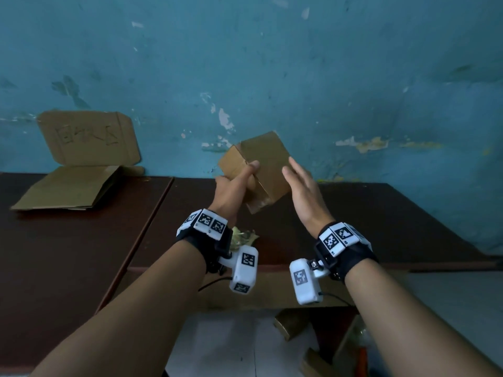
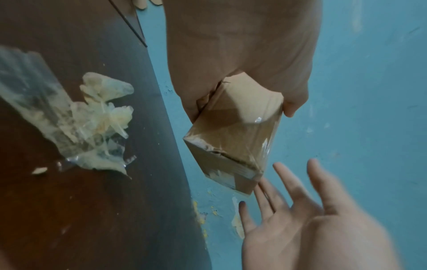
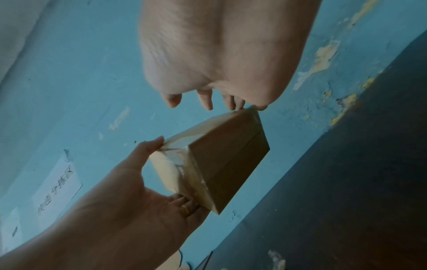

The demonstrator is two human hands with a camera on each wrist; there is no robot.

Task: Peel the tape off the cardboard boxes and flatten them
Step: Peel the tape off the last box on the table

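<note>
While left hand [image 1: 234, 189] grips box [image 1: 261, 164], right hand [image 1: 304, 191] open beside.

It looked like a plain back room used for sorting parcels and recycling packaging, not a home or an office. The wall [image 1: 272, 63] was painted blue-green and the paint was flaking and scuffed in many spots. Two dark brown desks [image 1: 68, 240] stood pushed together against it. A cardboard sign [image 1: 88, 137] with handwritten characters leaned on the wall, with flattened cardboard [image 1: 68, 187] lying on the desk just in front of it. A paper notice [image 3: 56, 186] with handwritten characters was stuck to the wall. A crumpled wad of peeled tape [image 2: 97, 124] lay on the desk.
</note>
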